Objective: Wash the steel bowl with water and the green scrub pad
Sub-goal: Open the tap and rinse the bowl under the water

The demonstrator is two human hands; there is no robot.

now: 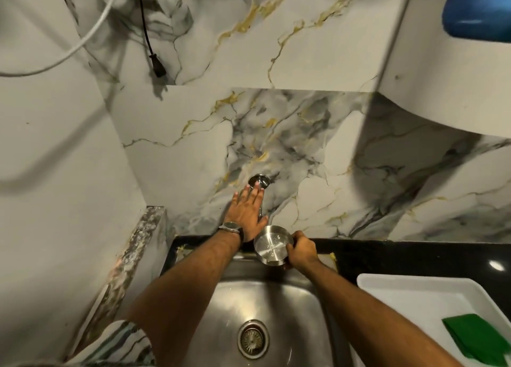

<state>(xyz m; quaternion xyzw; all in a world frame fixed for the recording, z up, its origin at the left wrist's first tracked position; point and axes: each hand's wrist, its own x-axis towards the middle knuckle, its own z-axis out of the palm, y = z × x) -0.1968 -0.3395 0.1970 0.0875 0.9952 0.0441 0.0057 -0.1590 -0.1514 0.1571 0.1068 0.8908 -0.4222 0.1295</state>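
Head view, looking down over the sink: the left hand (247,213) reaches far toward the wall with fingers spread flat and released, lying over the chrome wall-mounted tap (259,180), whose round polished flange shows just past the fingertips. The right hand (302,252) grasps the small round steel bowl (273,245) by its right rim, holding it tilted above the far edge of the brushed stainless steel sink (276,297), just below the tap. Drops seem to glint on the bowl's smooth inner face, though the view is too blurred to be sure. To wet it well, I would judge that the bowl's mouth should sit squarely under the spout before the tap is turned, with a gentle flow so the shiny curved wall does not throw spray. The flat green scrub pad (477,339), coarse-looking and soft-edged, lies untouched on the white rectangular plastic tray (409,289) at near right, well apart from both hands. A ribbed metal drain strainer (253,338) sits in the basin, and glossy black stone counter (414,256) borders the veined marble-pattern wall (290,134).
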